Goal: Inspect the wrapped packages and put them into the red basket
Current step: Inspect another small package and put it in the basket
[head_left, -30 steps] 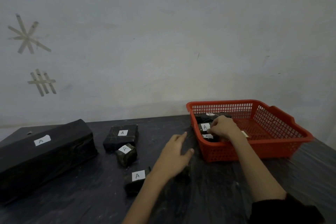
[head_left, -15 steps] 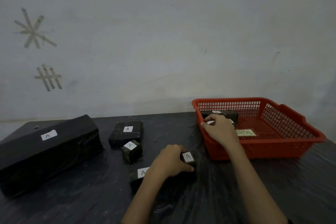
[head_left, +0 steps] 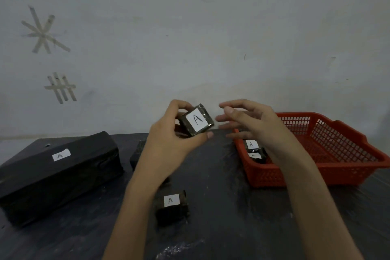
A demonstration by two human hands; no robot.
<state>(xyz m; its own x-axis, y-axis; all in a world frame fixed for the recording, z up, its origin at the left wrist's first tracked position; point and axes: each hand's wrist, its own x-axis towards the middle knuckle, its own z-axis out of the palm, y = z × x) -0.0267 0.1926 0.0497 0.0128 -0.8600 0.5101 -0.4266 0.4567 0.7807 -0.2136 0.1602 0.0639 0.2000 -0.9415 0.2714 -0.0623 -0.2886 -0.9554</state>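
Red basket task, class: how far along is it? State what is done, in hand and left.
Done: at least two labelled packages lie in the red basket. In hand: the left hand holds a raised package, label A showing; the right hand hovers open beside it. Left on the table: a near package, a long package and a partly hidden package.

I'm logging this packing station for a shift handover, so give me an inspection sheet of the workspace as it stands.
Surface: dark table, scuffed, pale smears near the front edge.
Job's things: held package, labelled A, raised above the table; small package on the table, label up; long package at left; fourth package partly hidden behind the left forearm; red basket at right holds at least two labelled packages.
Clutter: nothing seen.
Hands: left hand grips the held package; right hand open, fingers spread beside it.
Cables: nothing seen.
Surroundings: pale wall with tape marks.
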